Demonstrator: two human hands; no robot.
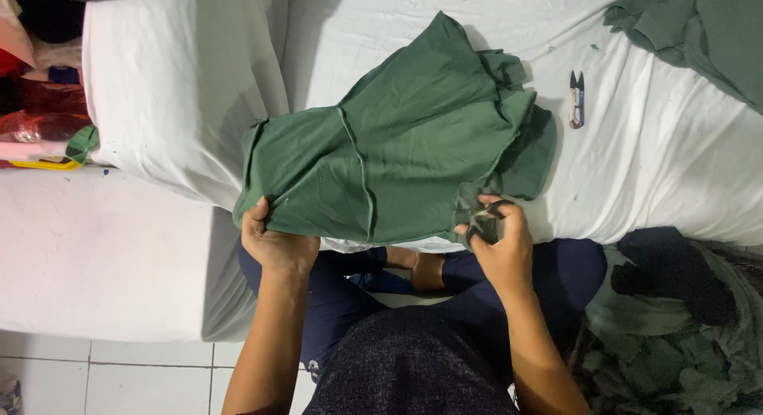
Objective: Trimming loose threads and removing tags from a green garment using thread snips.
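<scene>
Green garment (397,145) spread over the near edge of the white-sheeted mattress (652,145), its lower hem overhanging toward my lap; my left hand (274,244) is closed on the hem's left corner, thumb on top, fingers curled beneath; my right hand (497,240) pinches a bunched fold at the hem's right end, fingers tight together. The knit looks soft, light and limp, likely to sag between holds; seams and hem seem the firmest places to grip. Thread snips (577,99) lie apart toward the right; more green cloth (699,33) occupies the far right corner.
</scene>
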